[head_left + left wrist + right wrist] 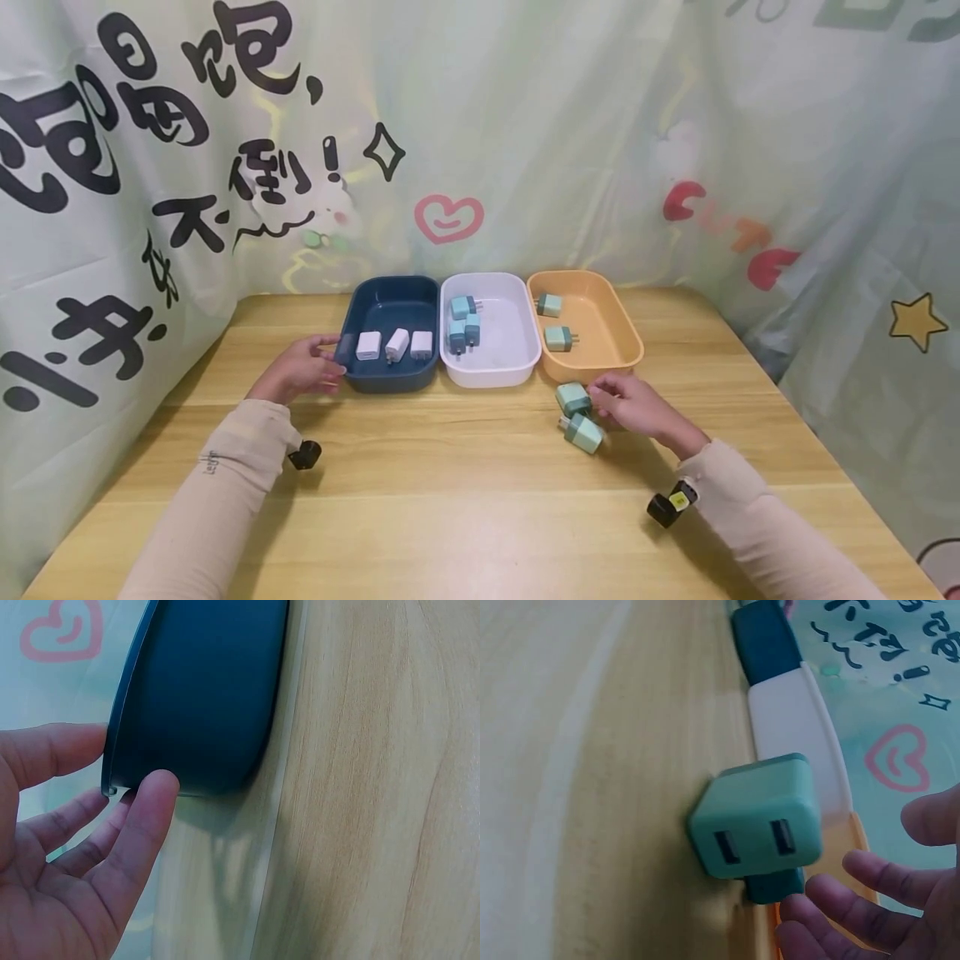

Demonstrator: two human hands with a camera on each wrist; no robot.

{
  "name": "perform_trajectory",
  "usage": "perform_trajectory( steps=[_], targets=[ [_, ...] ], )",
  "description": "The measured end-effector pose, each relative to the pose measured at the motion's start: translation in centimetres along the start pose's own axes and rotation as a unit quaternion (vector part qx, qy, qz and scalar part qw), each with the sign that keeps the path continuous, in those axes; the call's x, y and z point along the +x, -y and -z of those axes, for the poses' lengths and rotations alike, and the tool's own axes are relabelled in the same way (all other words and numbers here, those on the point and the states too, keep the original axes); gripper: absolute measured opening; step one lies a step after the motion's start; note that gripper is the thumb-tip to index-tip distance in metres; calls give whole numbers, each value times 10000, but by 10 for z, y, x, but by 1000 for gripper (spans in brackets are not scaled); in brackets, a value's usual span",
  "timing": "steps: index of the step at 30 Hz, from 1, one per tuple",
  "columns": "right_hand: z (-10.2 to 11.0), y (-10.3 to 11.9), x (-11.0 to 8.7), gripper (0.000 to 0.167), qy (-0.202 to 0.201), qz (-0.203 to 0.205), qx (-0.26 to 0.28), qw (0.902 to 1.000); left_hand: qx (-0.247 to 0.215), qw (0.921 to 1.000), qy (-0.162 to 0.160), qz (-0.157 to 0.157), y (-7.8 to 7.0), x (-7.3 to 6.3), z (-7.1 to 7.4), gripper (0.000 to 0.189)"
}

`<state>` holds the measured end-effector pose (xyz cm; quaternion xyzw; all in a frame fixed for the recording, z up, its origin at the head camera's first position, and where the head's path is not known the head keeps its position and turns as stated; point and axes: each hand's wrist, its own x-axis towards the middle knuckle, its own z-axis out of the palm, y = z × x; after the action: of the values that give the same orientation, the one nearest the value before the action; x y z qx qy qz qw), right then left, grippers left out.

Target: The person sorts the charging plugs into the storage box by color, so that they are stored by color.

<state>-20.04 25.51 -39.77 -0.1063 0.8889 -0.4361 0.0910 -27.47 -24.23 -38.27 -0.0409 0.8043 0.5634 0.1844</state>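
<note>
My left hand (303, 367) is at the left end of the dark blue tray (390, 383), its fingertips touching the rim and outer wall. In the left wrist view the fingers (146, 817) look mostly straight against the tray. Two light green charger plugs (583, 433) lie on the table before the orange tray (630, 342). My right hand (630, 404) is just right of them, fingertips at the farther plug (573, 398). The right wrist view shows the nearer plug's (765, 825) two USB ports, with thumb and fingers spread and nothing pinched between them.
Three white charger plugs (397, 345) lie in the dark blue tray. Several blue plugs (459, 335) sit along the left of the white tray (491, 377). Two green plugs (558, 338) are in the orange tray. A printed curtain (540, 150) hangs behind the wooden table (465, 500).
</note>
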Motion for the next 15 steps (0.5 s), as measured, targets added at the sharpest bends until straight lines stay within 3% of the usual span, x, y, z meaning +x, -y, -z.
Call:
perform_trajectory(
  steps=[7,15],
  targets=[
    [-7,-3,0,20,23,454,-1044,9935,13,10000,-36,-3,1,1,0,73],
    [-9,-7,1,24,381,765,-1050,9908,-37,9999,3,-108,5,2,1,73]
  ],
)
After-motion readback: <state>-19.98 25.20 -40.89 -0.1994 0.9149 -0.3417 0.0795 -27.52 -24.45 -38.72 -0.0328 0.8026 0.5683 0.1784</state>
